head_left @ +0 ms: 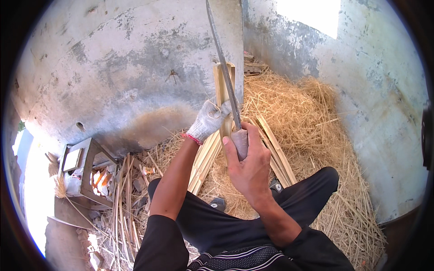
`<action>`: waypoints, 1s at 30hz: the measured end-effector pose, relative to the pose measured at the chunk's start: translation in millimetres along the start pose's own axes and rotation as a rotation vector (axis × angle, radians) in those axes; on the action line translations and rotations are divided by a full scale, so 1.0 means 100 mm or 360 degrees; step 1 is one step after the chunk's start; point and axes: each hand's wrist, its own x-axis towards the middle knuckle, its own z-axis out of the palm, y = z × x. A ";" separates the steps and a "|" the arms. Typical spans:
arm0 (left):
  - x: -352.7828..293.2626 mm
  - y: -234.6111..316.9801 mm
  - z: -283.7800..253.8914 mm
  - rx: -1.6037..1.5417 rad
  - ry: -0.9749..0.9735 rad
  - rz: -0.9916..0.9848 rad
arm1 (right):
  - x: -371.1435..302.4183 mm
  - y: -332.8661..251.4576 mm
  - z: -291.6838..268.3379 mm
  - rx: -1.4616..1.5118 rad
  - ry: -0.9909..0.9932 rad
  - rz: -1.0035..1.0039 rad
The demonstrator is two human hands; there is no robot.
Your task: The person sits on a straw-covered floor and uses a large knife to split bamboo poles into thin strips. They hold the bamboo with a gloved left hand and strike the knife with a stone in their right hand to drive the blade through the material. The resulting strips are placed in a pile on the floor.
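The left hand [210, 119], in a white glove, closes round the split bamboo [219, 86], held roughly upright just left of the right edge of the pale wall [135, 67]. The bare right hand [251, 169] wraps the handle [241, 143] of the long knife [220, 52]; its blade crosses before the bamboo, though contact is unclear. Working well likely means a steady grip, gloved fingers off the blade's line and knees [326, 177] clear of its path.
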 end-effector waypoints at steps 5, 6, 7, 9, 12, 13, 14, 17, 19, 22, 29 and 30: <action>0.00 -0.01 -0.03 0.0052 -0.0008 -0.0058 | -0.01 -0.08 0.00 0.0044 -0.0016 0.0102; -0.01 -0.02 -0.02 0.0045 -0.0007 -0.0031 | -0.01 -0.09 -0.01 0.0020 -0.0006 0.0102; -0.01 -0.04 0.00 0.0033 -0.0017 -0.0004 | -0.01 -0.09 -0.02 0.0028 -0.0016 0.0123; 0.00 -0.04 0.00 -0.0008 -0.0045 -0.0063 | -0.01 -0.09 -0.05 0.0044 -0.0034 0.0166; -0.04 0.06 0.03 -0.0047 -0.0042 -0.0046 | -0.02 -0.08 -0.04 0.0063 -0.0025 0.0142; -0.05 0.10 0.04 -0.0059 -0.0028 -0.0018 | -0.02 -0.09 -0.05 0.0065 -0.0032 0.0150; -0.05 0.08 0.03 -0.0060 -0.0027 -0.0023 | -0.02 -0.10 -0.06 0.0067 -0.0039 0.0158; -0.03 -0.01 0.01 -0.0043 -0.0048 -0.0042 | -0.04 -0.06 -0.05 0.0078 -0.0017 0.0142; -0.04 0.00 -0.01 0.0001 -0.0096 -0.0061 | -0.06 -0.04 -0.05 0.0100 -0.0003 0.0139; -0.09 0.11 -0.09 0.0194 -0.0182 -0.0155 | -0.09 -0.05 -0.07 0.0159 0.0000 0.0145; -0.11 0.01 -0.18 -0.0105 -0.0338 -0.0198 | -0.22 -0.08 -0.06 0.0704 0.0233 0.0352; -0.09 -0.08 -0.24 -0.0140 -0.0366 -0.0224 | -0.22 -0.11 -0.08 0.0778 0.0240 0.0424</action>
